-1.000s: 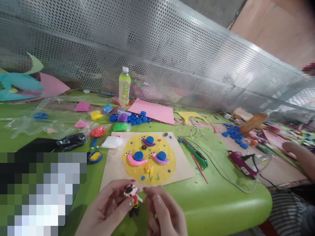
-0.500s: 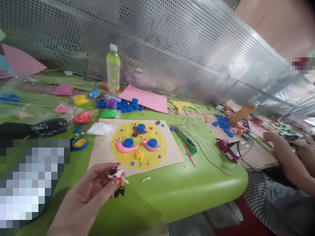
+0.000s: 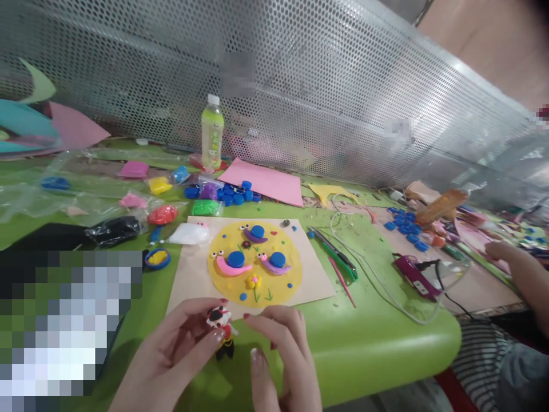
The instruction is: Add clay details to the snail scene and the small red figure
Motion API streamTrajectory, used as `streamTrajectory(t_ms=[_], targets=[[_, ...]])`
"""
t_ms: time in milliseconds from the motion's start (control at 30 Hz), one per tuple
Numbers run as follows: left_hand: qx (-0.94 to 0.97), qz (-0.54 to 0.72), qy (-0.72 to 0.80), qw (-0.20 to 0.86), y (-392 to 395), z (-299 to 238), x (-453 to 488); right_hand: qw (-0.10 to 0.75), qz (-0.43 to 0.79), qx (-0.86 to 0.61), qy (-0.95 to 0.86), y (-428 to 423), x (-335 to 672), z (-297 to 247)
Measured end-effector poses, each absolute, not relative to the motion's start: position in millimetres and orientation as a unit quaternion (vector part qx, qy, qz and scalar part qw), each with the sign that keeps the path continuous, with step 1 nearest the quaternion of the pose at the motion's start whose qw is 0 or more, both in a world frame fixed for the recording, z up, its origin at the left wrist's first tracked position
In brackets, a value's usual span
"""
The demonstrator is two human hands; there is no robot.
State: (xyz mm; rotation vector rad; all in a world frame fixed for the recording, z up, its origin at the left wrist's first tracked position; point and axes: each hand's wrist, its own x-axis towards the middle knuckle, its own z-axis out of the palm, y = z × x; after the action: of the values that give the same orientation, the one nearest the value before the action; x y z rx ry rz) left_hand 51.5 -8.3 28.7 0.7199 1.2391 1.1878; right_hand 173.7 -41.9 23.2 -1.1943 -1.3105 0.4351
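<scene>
Above the table's front edge, my left hand (image 3: 175, 349) pinches a small clay figurine (image 3: 221, 327) between thumb and fingers. The figurine has a white face, red top and black lower part. Just right of it, my right hand (image 3: 283, 355) is open, thumb and forefinger apart, with the fingertips close to the figurine. Behind both hands lies a pale sheet (image 3: 317, 283) with a yellow disc (image 3: 231, 292). On the disc are a pink clay snail (image 3: 227, 266) and two purple ones, all with blue bottle caps as shells, plus a yellow clay flower (image 3: 254, 281).
Left of the sheet are bagged red clay (image 3: 163, 214), white clay (image 3: 189, 233) and a blue cap with yellow clay (image 3: 157, 258). A green cutter (image 3: 338, 257) and pink stick (image 3: 343, 281) lie right. Behind stands a drink bottle (image 3: 212, 131). Another person's arm (image 3: 523, 280) reaches in.
My right hand has come into view beside the figurine. The small white piece on the table front no longer shows. The view has shifted, and my left hand still holds the figurine.
</scene>
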Motion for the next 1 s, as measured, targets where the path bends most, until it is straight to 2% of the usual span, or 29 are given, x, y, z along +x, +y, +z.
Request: streamTrajectory(t_ms=[267, 433, 600, 767, 1000], targets=[[0.312, 0.513, 0.523, 0.605, -7, 38, 52, 0.605, 0.251, -0.482, -0.582, -33, 170, 7], [0.34, 0.511, 0.492, 0.617, -5, 36, 50, 0.622, 0.308, -0.492, -0.526, -34, 168, 6], [0.31, 0.51, 0.522, 0.61, -7, 40, 53, 0.63, 0.314, -0.478, -0.526, -35, 166, 5], [0.303, 0.51, 0.53, 0.606, -8, 41, 55, 0.621, 0.293, -0.508, -0.52, -36, 169, 4], [0.338, 0.492, 0.517, 0.614, -7, 26, 46, 0.577, 0.386, -0.548, -0.468, -35, 170, 10]])
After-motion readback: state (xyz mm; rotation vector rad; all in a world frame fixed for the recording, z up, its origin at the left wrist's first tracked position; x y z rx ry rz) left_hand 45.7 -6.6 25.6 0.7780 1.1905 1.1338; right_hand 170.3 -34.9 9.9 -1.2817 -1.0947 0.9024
